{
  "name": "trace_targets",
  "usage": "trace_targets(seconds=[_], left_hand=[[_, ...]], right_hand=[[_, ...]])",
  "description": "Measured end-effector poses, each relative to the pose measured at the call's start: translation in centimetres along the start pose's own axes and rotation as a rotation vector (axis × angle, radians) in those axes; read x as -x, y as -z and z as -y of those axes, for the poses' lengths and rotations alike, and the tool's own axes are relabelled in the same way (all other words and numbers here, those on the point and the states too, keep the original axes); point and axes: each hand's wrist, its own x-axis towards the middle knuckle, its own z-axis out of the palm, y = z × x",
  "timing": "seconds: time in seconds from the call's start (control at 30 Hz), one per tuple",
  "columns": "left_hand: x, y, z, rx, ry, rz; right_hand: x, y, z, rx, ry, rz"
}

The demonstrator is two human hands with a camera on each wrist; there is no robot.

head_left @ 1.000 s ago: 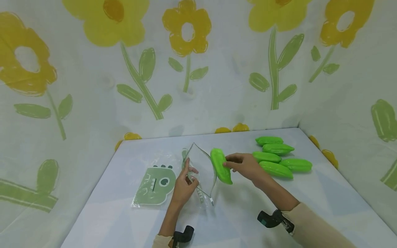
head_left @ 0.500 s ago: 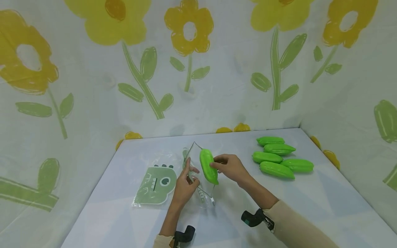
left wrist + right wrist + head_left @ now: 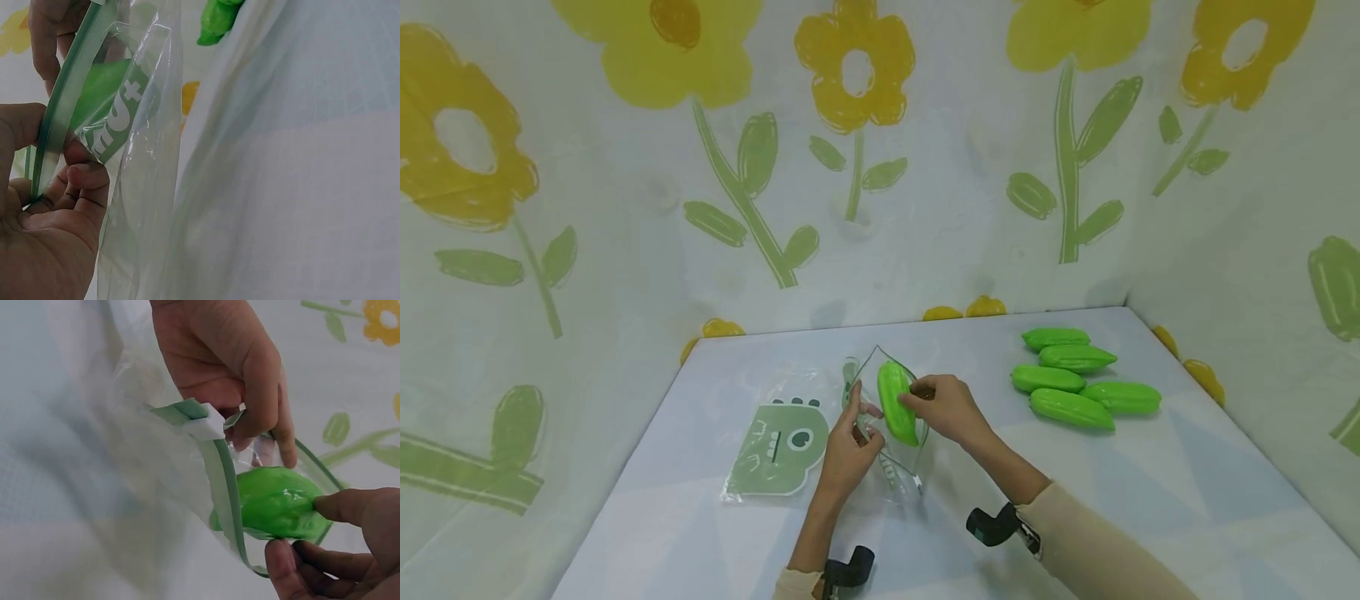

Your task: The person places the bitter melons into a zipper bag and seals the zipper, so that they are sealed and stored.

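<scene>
My left hand (image 3: 847,454) grips the rim of a clear zip bag (image 3: 147,187) with green zip strips, holding its mouth spread. In the right wrist view a white slider (image 3: 206,425) sits at one end of the strip. My right hand (image 3: 951,410) pinches a glossy, bright green toy vegetable (image 3: 895,404), long and ridged like a gourd, between thumb and fingers. The vegetable stands on end at the bag's mouth, its lower part inside the rim in the right wrist view. Pale lettering on a green print (image 3: 119,119) shows through the bag's side.
On the right of the white table (image 3: 1037,508) lie several matching green vegetables (image 3: 1071,410) in a loose cluster. Flat to the left is clear plastic with a one-eyed green monster print (image 3: 767,458). Flower-patterned cloth walls (image 3: 925,250) stand around the table's back and sides.
My right hand has moved left with the green vegetable, from beside the bag to within its open mouth. My left hand has stayed almost still on the rim.
</scene>
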Motion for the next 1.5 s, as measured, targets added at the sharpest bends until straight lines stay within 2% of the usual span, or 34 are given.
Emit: trace_targets(seconds=[0.13,0.27,0.47,0.57,0.7,0.8,0.93,1.07,1.3,1.5], left_hand=[[-0.3,0.1,0.9,-0.007,-0.014,0.001],[-0.5,0.2,0.9,-0.006,-0.025,-0.003],[-0.5,0.3,0.6,-0.001,-0.030,-0.012],[-0.3,0.4,0.1,-0.010,-0.031,-0.021],[0.2,0.9,-1.9,0.001,-0.022,-0.018],[0.6,1.3,-3.3,0.013,-0.009,-0.008],[0.9,1.6,-3.8,0.010,0.001,-0.001],[0.9,1.5,-3.7,0.013,0.002,0.001],[1.0,1.3,-3.3,0.033,-0.011,0.014],[1.0,0.9,-3.0,0.054,-0.010,0.022]], right_hand=[[0.2,0.8,0.0,0.005,0.015,-0.007],[0.2,2.3,-0.4,0.015,0.045,-0.022],[0.6,5.6,-2.2,0.012,0.114,-0.052],[0.7,7.4,-3.4,0.030,0.124,-0.072],[0.9,9.7,-5.1,0.080,0.120,-0.092],[1.2,11.3,-6.4,0.125,0.096,-0.099],[1.8,13.2,-8.0,0.194,0.067,-0.123],[2.2,14.7,-9.5,0.268,0.095,-0.138],[2.8,16.1,-12.4,0.441,0.197,-0.098],[3.2,16.8,-13.9,0.634,0.184,-0.069]])
